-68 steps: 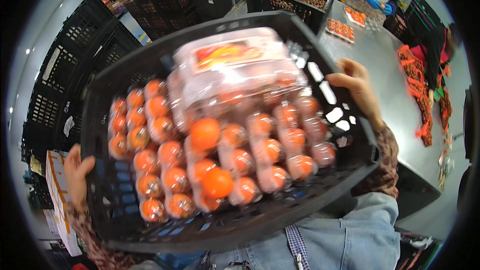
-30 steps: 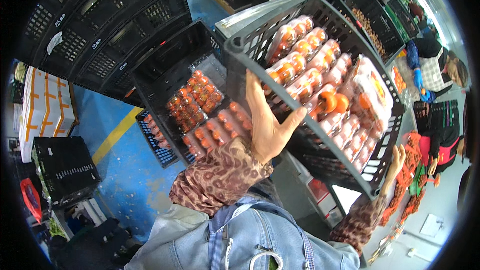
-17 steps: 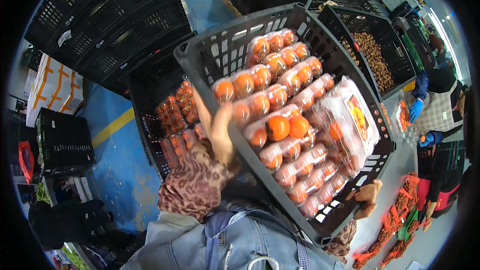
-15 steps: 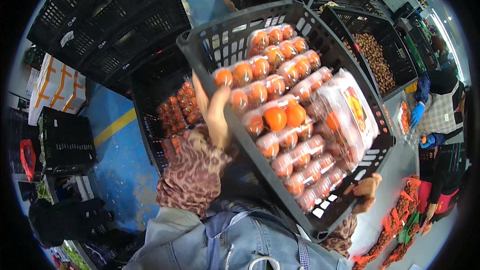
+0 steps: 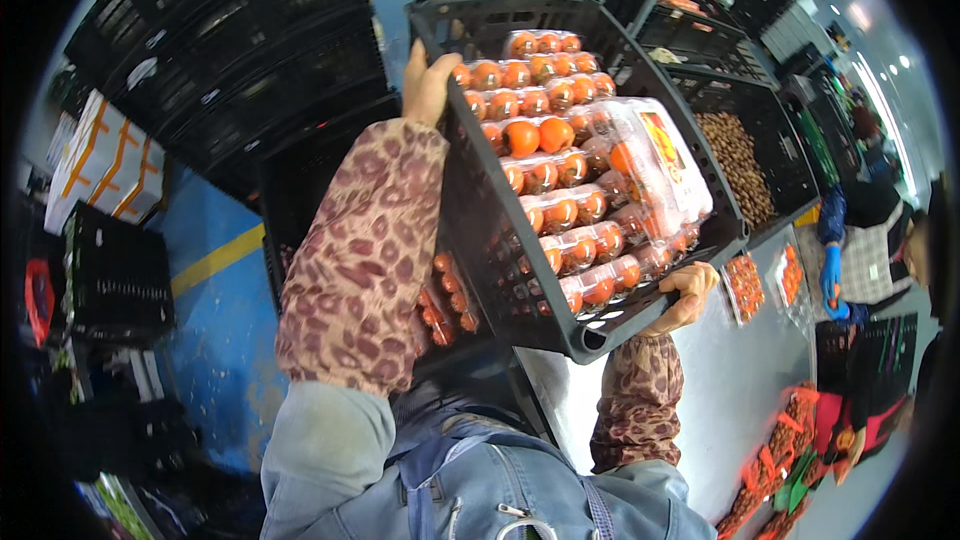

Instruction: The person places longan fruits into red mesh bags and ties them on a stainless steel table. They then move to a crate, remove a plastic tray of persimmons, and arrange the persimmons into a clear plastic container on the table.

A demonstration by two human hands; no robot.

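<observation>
both left hand (image 5: pixel 428 85) and right hand (image 5: pixel 686 298) grip black crate (image 5: pixel 490 250); long axis runs far left to near right.

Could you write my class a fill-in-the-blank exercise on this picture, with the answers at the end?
1. The left hand and right hand grip a crate coloured ____.
2. The round fruit inside it is ____.
3. The stripe on the blue floor is ____.
4. The glove beside the checked apron is ____.

Answers: black; orange; yellow; blue.
</observation>
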